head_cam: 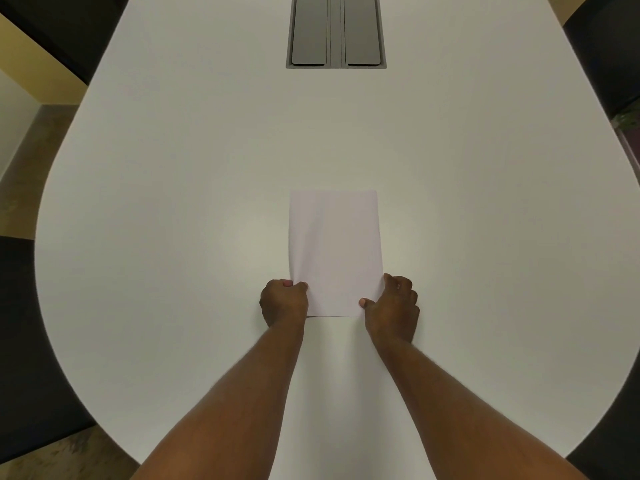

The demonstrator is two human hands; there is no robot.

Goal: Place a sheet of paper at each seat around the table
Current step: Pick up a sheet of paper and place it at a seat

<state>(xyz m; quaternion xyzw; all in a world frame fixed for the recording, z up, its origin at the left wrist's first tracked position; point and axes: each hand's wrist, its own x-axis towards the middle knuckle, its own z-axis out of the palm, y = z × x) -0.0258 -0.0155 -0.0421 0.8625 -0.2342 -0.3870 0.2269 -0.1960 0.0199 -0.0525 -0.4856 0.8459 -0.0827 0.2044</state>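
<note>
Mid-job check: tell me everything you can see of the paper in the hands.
The paper is plain white, blank, portrait, lying nearly flat on the white table near its rounded end. Faint lengthwise ripples show. The left hand pinches its near left corner, the right hand its near right corner. I cannot tell whether it is one sheet or several.

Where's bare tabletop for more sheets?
Bare table lies left and right of the sheet of paper, and between it and the grey hatch. The only crowded spot: the sheet's near corners, held by left hand and right hand.
</note>
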